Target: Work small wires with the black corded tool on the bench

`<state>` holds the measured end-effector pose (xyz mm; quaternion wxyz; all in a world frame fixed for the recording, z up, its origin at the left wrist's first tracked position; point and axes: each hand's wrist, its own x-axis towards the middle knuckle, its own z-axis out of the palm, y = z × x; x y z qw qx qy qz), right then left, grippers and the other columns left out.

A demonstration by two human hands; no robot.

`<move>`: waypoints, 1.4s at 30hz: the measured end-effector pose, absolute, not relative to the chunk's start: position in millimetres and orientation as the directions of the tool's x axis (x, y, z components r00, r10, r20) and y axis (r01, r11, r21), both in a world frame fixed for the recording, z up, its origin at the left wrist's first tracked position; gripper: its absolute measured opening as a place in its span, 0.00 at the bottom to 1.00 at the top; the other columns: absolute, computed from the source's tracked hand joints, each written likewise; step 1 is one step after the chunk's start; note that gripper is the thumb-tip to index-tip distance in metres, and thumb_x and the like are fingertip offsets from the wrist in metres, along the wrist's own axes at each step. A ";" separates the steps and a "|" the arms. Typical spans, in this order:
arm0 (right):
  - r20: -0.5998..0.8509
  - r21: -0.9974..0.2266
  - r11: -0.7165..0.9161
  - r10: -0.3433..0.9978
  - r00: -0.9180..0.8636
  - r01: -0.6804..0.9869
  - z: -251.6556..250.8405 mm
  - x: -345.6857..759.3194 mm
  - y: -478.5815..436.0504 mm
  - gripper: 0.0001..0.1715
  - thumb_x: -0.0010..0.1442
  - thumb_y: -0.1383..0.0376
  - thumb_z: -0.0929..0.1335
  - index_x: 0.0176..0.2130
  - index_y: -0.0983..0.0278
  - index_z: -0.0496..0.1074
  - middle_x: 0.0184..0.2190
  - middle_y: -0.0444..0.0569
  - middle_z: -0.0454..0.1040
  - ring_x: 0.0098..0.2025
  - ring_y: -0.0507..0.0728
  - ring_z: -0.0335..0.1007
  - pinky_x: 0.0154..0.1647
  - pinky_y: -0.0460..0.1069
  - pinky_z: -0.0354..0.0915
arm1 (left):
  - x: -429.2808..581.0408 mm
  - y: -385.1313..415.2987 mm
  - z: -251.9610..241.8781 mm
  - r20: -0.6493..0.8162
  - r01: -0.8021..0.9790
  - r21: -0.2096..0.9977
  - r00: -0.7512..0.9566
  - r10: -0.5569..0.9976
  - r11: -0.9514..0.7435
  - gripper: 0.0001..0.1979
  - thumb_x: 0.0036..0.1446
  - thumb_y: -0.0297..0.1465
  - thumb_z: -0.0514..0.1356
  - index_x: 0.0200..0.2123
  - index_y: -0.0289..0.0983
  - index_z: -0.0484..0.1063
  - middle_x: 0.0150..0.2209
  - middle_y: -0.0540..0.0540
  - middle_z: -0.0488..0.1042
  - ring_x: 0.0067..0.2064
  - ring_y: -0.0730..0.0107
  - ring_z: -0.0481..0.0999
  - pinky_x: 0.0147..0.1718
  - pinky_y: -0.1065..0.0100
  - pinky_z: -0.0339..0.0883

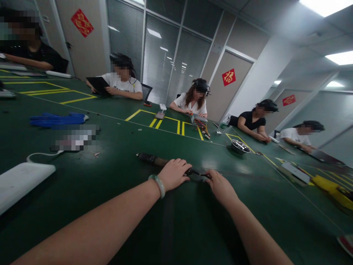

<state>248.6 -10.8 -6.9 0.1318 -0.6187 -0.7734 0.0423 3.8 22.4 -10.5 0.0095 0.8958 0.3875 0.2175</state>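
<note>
A dark rod-shaped hand tool (pixel 154 160) lies across the green table in front of me. It has a narrow tip at its left end, a black collar and a brownish middle; its exact kind is unclear. Over its right end curls my left hand (pixel 174 173), with a pale green bangle at the wrist. From that end a black cord (pixel 197 173) runs toward my right hand (pixel 220 187), which pinches it between thumb and fingers. My right fingertips are slightly blurred, and my left palm hides part of the tool.
Blue gloves (pixel 57 119), a phone on a white cable and a white power bank (pixel 24 184) lie to the left. Ahead are a metal bowl (pixel 239 146), a water bottle (pixel 223 125) and coloured wires (pixel 202 129). A yellow object (pixel 332 189) lies right. Several people sit around the table.
</note>
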 end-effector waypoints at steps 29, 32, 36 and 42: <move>0.000 -0.094 0.217 0.976 -0.218 0.972 13.3 246.0 -34.7 0.06 0.56 0.63 0.69 0.28 0.60 0.71 0.29 0.47 0.72 0.32 0.57 0.69 0.32 0.49 0.58 | 13.5 7.8 5.1 0.315 0.656 0.108 0.690 0.652 -0.747 0.05 0.59 0.34 0.56 0.39 0.40 0.67 0.40 0.47 0.73 0.42 0.63 0.72 0.37 0.64 0.64; 0.098 -0.157 0.159 0.985 -0.145 0.975 11.5 237.5 -32.7 0.05 0.60 0.63 0.65 0.32 0.60 0.69 0.28 0.46 0.73 0.31 0.56 0.69 0.30 0.48 0.56 | 15.1 9.3 3.0 0.314 0.655 0.115 0.690 0.652 -0.747 0.05 0.61 0.34 0.56 0.37 0.40 0.68 0.38 0.48 0.73 0.41 0.65 0.72 0.39 0.64 0.64; 0.317 -0.269 0.146 0.947 -0.055 0.952 10.5 227.4 -25.7 0.09 0.65 0.62 0.60 0.40 0.59 0.68 0.33 0.47 0.76 0.34 0.58 0.70 0.33 0.49 0.58 | 17.2 13.1 -1.2 0.311 0.647 0.135 0.691 0.652 -0.750 0.07 0.60 0.36 0.57 0.38 0.40 0.70 0.38 0.49 0.74 0.40 0.65 0.73 0.39 0.65 0.64; 0.236 -0.301 0.303 0.942 -0.237 0.904 7.1 223.7 -22.3 0.10 0.62 0.63 0.64 0.40 0.55 0.74 0.37 0.43 0.77 0.38 0.57 0.72 0.41 0.51 0.62 | 18.3 15.0 -3.4 0.318 0.656 0.150 0.676 0.664 -0.740 0.07 0.60 0.37 0.58 0.38 0.41 0.70 0.38 0.50 0.74 0.40 0.65 0.73 0.38 0.65 0.64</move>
